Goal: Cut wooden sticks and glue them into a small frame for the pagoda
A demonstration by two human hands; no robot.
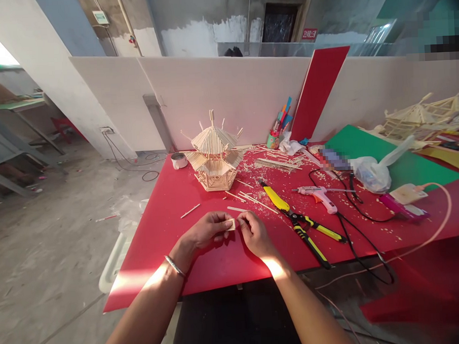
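Observation:
Between the thumb and fingers of my left hand [209,227] is a small pale wooden frame [232,224], held over the front of the red table [152,241]. My right hand [254,233] is just to its right, fingertips pinched together; whatever they hold, if anything, is too small to make out. Beyond both hands stands a pavilion model [214,160] made of thin wooden sticks, with a pointed roof. Several loose sticks [258,202] lie between the model and my right hand, and a single stick [190,210] rests left of them.
To the right lie a yellow utility knife [274,197], yellow-black cutting pliers [311,229] and a pink glue gun [317,195] with a black cord. A tape roll [179,161] sits beside the model. Behind are a pen holder [273,139], wood scraps and a plastic bag [373,175].

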